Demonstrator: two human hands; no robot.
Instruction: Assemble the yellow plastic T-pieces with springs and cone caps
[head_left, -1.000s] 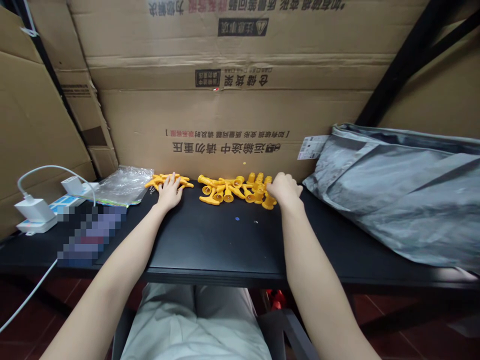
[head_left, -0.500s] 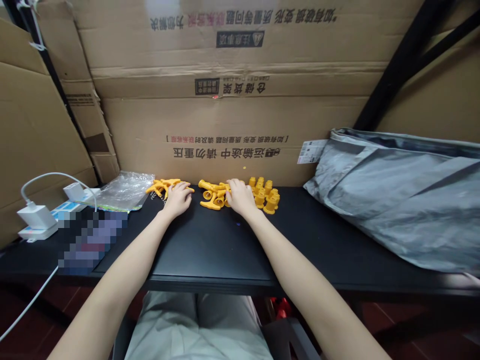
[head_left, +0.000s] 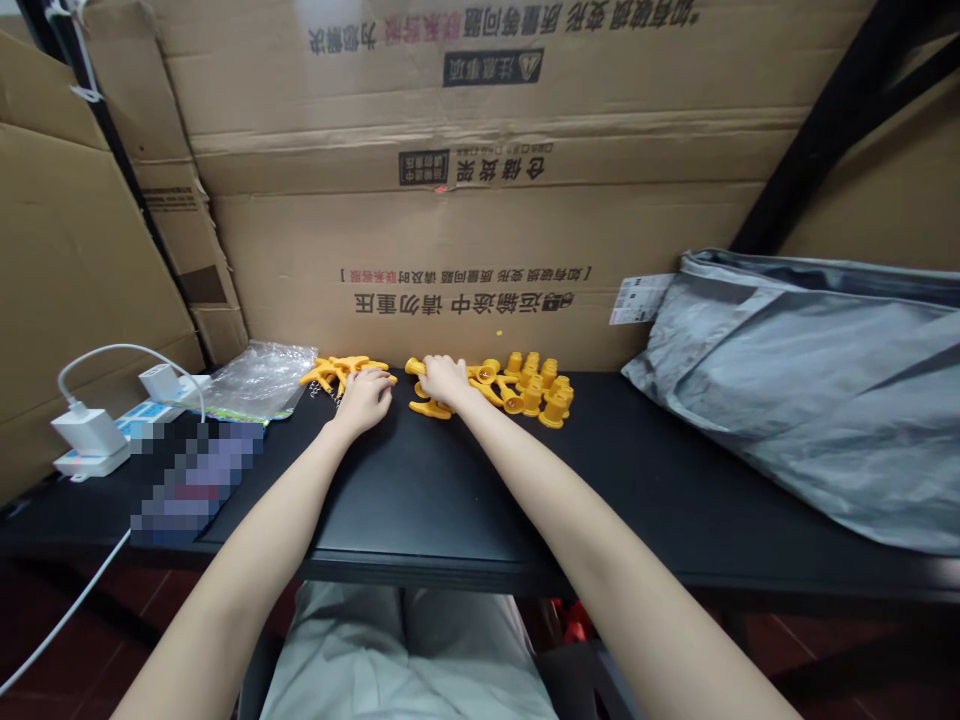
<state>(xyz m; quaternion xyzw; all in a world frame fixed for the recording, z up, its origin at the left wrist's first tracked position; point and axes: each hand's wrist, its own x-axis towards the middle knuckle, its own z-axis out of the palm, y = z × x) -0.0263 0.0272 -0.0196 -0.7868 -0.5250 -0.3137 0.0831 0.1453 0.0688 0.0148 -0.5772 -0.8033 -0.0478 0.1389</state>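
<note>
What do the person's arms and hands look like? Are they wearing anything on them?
The left hand and right hand are bare, with no gloves. The forearms are bare too: no sleeve, watch or bracelet shows. The person wears pale grey-green trousers.

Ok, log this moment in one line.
left hand: at yellow handles; right hand: at yellow pile; yellow cups: standing, right of pile

Can see a black tabletop (head_left: 427,500) bearing yellow handles (head_left: 330,369), flared yellow cups (head_left: 554,408), clear plastic bag (head_left: 262,378), white power strip (head_left: 91,463), grey fabric bag (head_left: 817,400).
</note>
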